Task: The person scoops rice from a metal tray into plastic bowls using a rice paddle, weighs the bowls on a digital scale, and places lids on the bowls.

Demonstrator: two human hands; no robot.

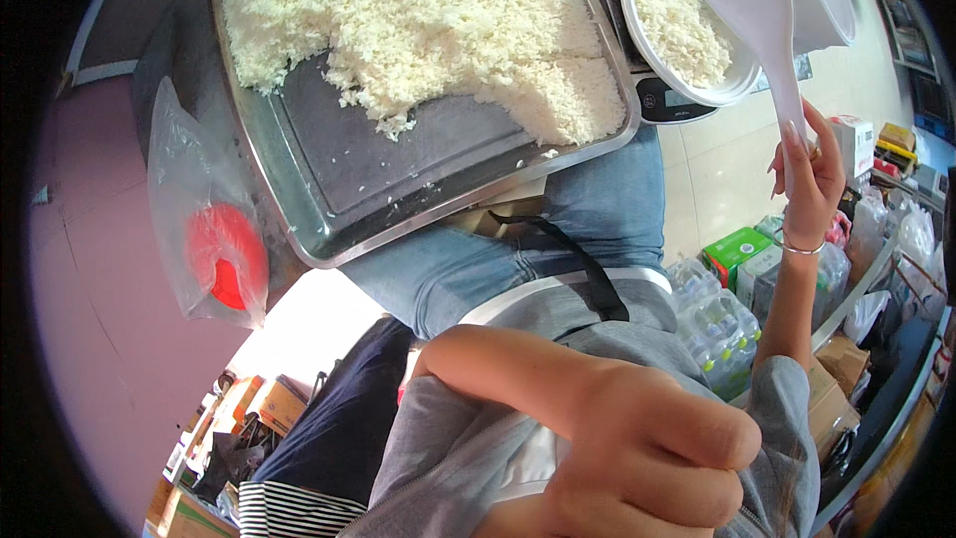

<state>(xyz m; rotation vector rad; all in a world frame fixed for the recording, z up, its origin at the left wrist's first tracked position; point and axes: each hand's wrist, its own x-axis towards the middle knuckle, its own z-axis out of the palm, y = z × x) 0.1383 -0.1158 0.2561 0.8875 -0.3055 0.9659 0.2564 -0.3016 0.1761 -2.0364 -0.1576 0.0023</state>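
Observation:
In my right hand (810,172) is the handle of a white plastic rice paddle (747,7), raised over a round white tub (633,22) of cooked rice. That tub rests on a black digital kitchen scale (676,101). My left hand (657,448) is close to the camera in front of my chest, fingers curled into a fist. I see nothing in it, but its palm side is hidden. Before me lies a metal tray (403,157) with a thick layer of cooked rice (448,22). Part of its near side is bare, with scattered grains.
Right of the scale stands another white plastic container (821,0). A clear plastic bag (202,239) with something red inside hangs left of the tray. Bottled drinks (721,329), boxes (739,254) and bags line the floor at right. Someone in dark trousers (336,411) is at lower left.

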